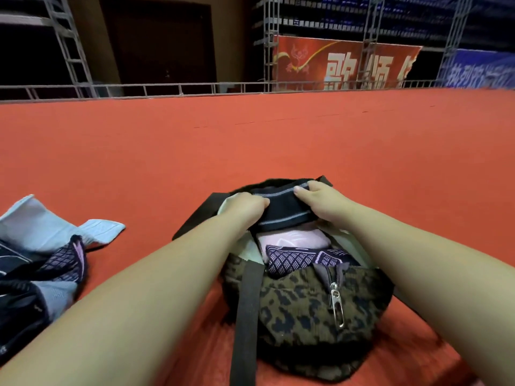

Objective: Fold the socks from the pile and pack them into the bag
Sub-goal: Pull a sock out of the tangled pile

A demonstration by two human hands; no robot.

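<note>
**Over the open bag, a folded sock goes in**

Between the two hands, a folded dark sock (281,207) with pale stripes hangs over the far end of the open bag (312,302). The left hand (245,207) grips one end of it with curled fingers. The right hand (320,203) grips the other end, with its thumb lying on top. So both hands are closed on the same sock.

Just below the fingers, inside the bag, sit a pink sock (289,238) and a purple checked sock (295,259). They lie side by side and touch.

To do this step well, I think the hands should push the dark sock down flat into the space beyond the pink sock. It helps to keep the fold tight until the sock is all the way down, then let go with both hands at once. If one hand lets go first, the sock may flop open. The bag's edge is soft, so it may sag in and get in the way.

Far to the left of the fingers, the sock pile (41,260) waits on the red table (250,140). More socks are left to fold.

Some things are hard to see. The fingertips are tucked under the sock. The bottom of the bag is hidden, so I cannot tell how full it is. The pile is cut off at the left edge, so I cannot count the socks. The zipper pull (335,305) near the wrists is clear, but the hands and sock are a bit blurry.
</note>
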